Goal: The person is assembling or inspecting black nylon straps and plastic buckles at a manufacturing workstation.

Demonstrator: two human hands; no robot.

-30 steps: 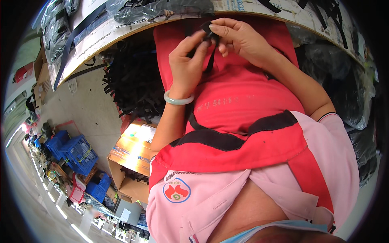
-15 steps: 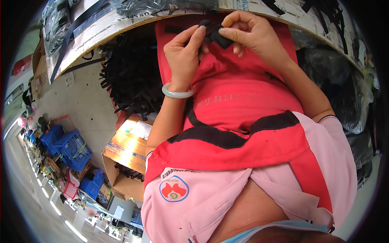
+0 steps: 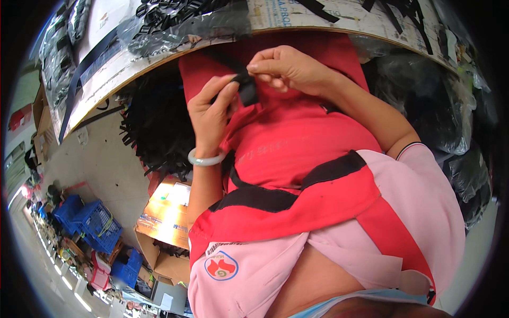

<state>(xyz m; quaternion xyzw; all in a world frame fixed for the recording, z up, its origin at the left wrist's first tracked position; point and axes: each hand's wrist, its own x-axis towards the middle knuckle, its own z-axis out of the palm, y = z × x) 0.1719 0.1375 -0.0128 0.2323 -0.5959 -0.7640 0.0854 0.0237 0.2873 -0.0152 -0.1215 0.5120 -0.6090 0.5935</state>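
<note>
- Black strap [image 3: 247, 91], folded into a short, broad piece, hangs in front of the red apron [image 3: 297, 127], below the edge of the workbench [image 3: 270, 18].
- Left hand [image 3: 208, 112], a pale bangle [image 3: 205, 160] at its wrist: thumb and forefinger are pressed together on the strap's left part, with the other fingers curled behind.
- Right hand [image 3: 290, 69]: thumb and forefinger meet in a narrow pinch just beside the strap's upper end, the remaining fingers loosely bent; whether the tips grip anything thin, I cannot tell.
- Compared with half a second ago, the right fingertips, then against the right side of the black piece, are now above it, and more of its flat face shows below them.
- Both hands now appear lower and further left; the whole view has shifted too, showing more of the benchtop.
</note>
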